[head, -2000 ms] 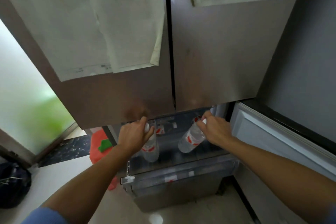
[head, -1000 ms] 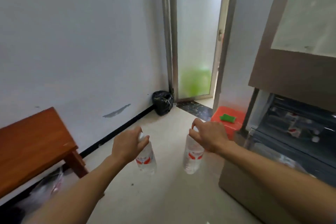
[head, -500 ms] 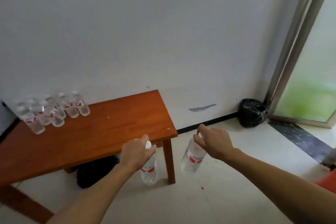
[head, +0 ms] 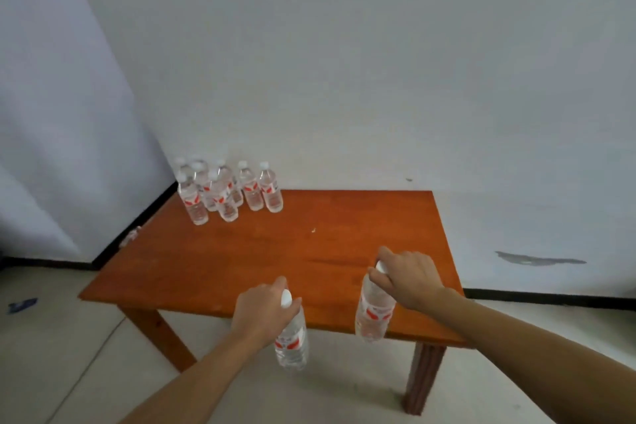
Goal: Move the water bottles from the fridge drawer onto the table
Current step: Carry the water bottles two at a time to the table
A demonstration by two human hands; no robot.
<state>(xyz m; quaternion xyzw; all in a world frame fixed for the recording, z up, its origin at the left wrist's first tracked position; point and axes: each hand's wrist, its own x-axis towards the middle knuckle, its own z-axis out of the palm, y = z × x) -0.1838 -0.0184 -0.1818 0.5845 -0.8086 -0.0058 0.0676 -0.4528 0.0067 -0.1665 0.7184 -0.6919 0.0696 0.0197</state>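
Table [head: 275, 251] now near; left hand [head: 261, 315], right hand [head: 407, 280] each gripping bottle at near edge; centre bare.

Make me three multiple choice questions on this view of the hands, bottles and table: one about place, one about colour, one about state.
1. Where does the cluster of bottles stand on the table?
A. far left corner by the wall
B. near right corner
C. dead centre

2. What colour are the bottle labels?
A. blue
B. red
C. green

3. What is the left hand doing?
A. resting flat on the table
B. hanging empty
C. holding a bottle by its top

Answers: 1 A, the group stands at the far left corner near the wall. 2 B, red bands show on the clear bottles. 3 C, the grip closes below the white cap; the right hand holds another bottle likewise.
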